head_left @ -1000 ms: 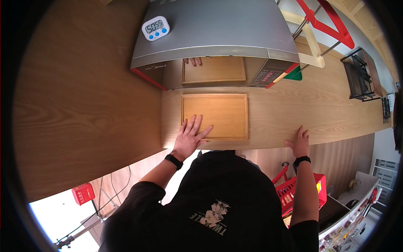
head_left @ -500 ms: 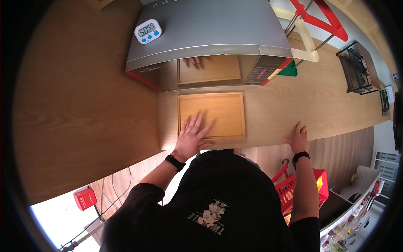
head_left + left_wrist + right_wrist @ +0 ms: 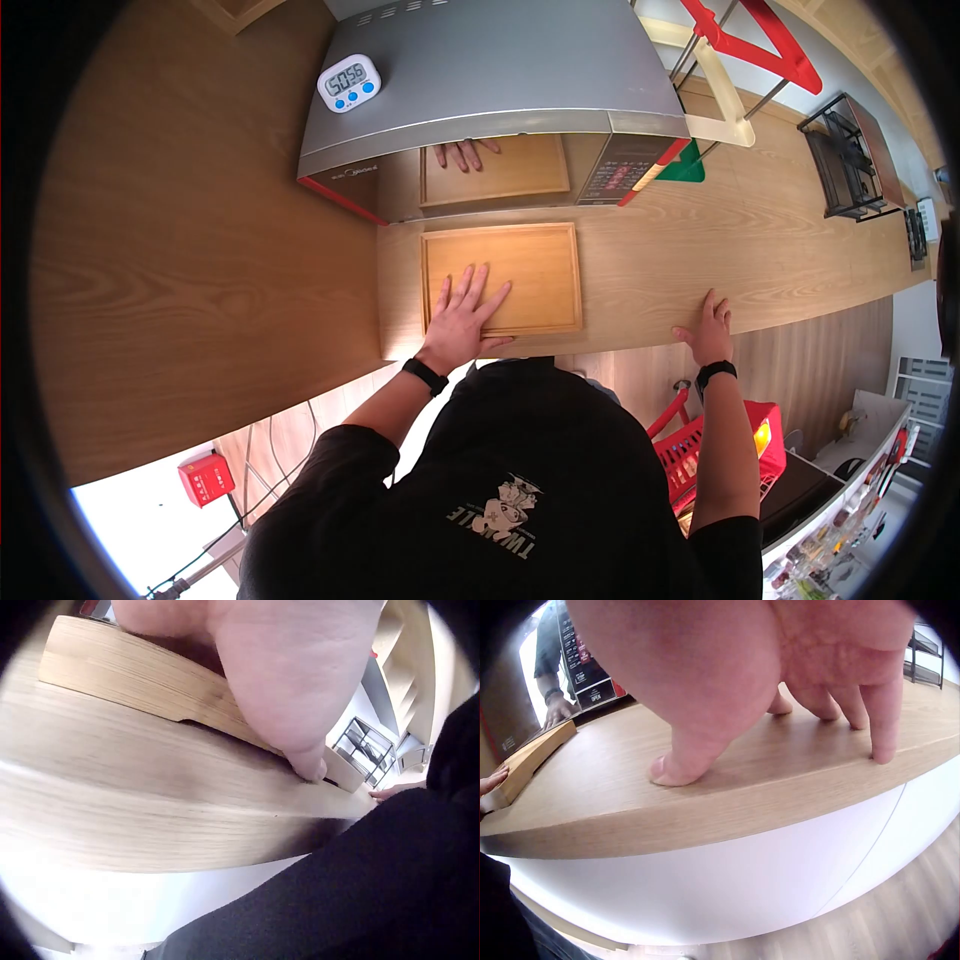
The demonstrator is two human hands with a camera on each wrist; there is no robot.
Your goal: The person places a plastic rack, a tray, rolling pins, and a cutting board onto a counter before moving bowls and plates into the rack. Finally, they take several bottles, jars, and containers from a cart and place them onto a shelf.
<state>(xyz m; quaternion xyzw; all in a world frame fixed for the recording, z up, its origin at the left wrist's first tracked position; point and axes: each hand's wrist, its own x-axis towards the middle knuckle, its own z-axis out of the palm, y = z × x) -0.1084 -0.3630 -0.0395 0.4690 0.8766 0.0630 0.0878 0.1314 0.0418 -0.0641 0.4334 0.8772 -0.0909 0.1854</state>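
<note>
One wooden counter is seen, bearing one silver microwave at its far side, its glossy door mirroring what lies in front. One wooden cutting board lies flat on the counter just before the microwave door, near the front edge. One person in a black shirt is recorded, with two hands in view. The left hand rests flat on the board's near left corner, fingers straight and spread, nothing clasped; in the left wrist view the thumb touches the board's edge. The right hand is set on the counter's front edge, well apart from the board, fingers extended and pressed to the wood, holding nothing. One small digital timer sits on the microwave top. Risk noted: since the board is only pressed from above at one corner, not gripped, a push could pivot it, slide it against the microwave door, or carry it over the front edge.
</note>
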